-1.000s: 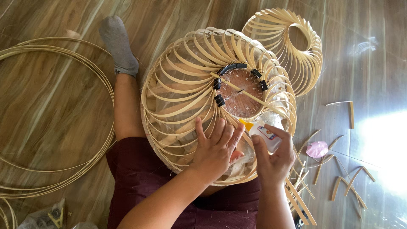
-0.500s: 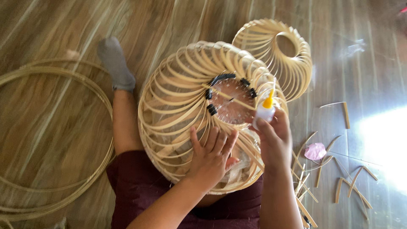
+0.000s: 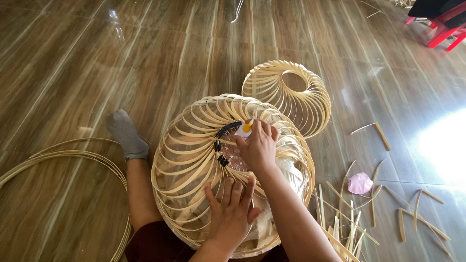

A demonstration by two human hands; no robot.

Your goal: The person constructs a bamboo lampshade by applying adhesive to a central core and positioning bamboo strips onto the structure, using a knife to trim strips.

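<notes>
Right now the person sits on the wooden floor [image 3: 73,58] with a big round bamboo lampshade frame [image 3: 194,160] resting across the lap, its top ring turned up toward the camera. The left hand [image 3: 230,216] lies flat on the curved slats near the lower rim, fingers spread, steadying the frame. The right hand [image 3: 259,145] is up at the centre ring, closed around a small glue bottle [image 3: 245,129] with a yellow tip, which points at the ring beside a row of black clips [image 3: 224,140].

By the look of it, that frame is light and springy, thin bent strips with open gaps, so it would likely flex or crack under a hard squeeze. A spread palm across several slats, or a grip on the stiffer rim, looks the safer hold. The bottle is small, an easy pinch.

Around them: a second, smaller bamboo frame [image 3: 291,92] just behind and touching the big one, large bamboo hoops [image 3: 58,155] off to the left, a socked foot [image 3: 127,136] beside the frame. Loose bamboo strips [image 3: 349,223] litter the floor on the right, with a pink scrap [image 3: 360,183] among them. A red piece of furniture [image 3: 439,24] shows at the far top corner.
</notes>
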